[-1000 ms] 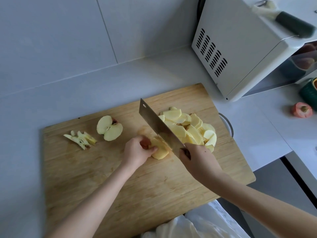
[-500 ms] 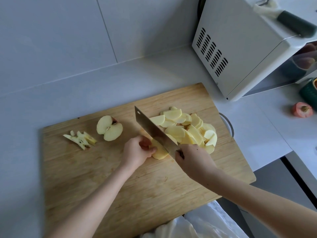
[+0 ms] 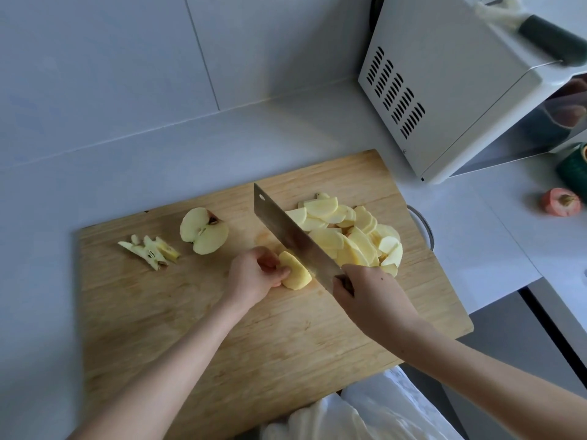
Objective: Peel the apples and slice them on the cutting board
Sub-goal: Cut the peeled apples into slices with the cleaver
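Observation:
A wooden cutting board (image 3: 222, 338) lies on the white counter. My left hand (image 3: 254, 276) holds a peeled apple piece (image 3: 295, 269) down at the board's middle, fingers curled over it. My right hand (image 3: 368, 296) grips the handle of a cleaver (image 3: 292, 236), whose blade stands just right of that piece. A pile of apple slices (image 3: 352, 236) lies behind the blade at the right. An apple half (image 3: 205, 231) with its core showing sits at the back left, and core trimmings (image 3: 149, 252) lie left of it.
A white microwave (image 3: 451, 90) stands at the back right with a dark-handled tool (image 3: 552, 36) on top. A red apple end (image 3: 560, 201) and a green cup (image 3: 575, 169) sit on the counter at the right. White cloth (image 3: 359, 414) shows at the bottom.
The cleaver has shifted left along the apple piece, and the cut slices now lie with the pile to its right. My left hand has edged back on the shorter piece.

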Available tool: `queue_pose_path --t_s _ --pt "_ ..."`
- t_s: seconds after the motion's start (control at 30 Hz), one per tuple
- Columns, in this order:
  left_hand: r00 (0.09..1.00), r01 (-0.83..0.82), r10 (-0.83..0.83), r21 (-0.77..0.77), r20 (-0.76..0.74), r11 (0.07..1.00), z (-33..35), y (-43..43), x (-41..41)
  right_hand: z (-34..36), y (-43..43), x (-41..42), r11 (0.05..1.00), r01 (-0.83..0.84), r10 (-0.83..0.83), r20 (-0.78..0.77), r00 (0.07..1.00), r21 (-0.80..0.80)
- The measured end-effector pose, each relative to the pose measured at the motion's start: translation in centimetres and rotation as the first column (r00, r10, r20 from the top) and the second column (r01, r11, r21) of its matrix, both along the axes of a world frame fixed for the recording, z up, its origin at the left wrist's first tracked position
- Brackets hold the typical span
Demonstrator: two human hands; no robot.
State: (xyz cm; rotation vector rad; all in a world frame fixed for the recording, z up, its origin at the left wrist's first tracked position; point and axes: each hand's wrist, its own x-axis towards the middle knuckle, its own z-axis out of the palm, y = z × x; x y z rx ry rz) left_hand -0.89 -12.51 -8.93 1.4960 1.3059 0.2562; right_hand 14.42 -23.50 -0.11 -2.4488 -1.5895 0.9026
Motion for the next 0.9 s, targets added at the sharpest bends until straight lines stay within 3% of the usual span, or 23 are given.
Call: queue_pose_path --t_s 0.33,0.5,0.63,0.9 --pt "1.0 0.025 -0.024 0.055 -0.019 0.998 -0.1 0.1 -0.3 -1.5 1.6 -0.4 0.996 -0.036 0.037 0.002 0.999 -0.085" --pt "0.999 0.013 -0.009 0.081 -0.045 0.997 -0.3 0.3 -0.3 -4.4 1.8 -2.0 0.999 0.026 -0.027 -0.005 1.0 -0.022" --pt "0.998 0.046 -0.043 0.081 -0.042 0.996 -0.5 0.5 -0.5 -3.2 1.3 -0.9 0.998 0.067 -0.066 -0.053 0.996 0.016" --pt "0.997 0.07 -0.065 0.107 -0.044 0.992 -0.8 0.5 -0.5 -0.5 0.2 -0.6 1.0 -0.002 0.002 -0.022 1.0 0.001"
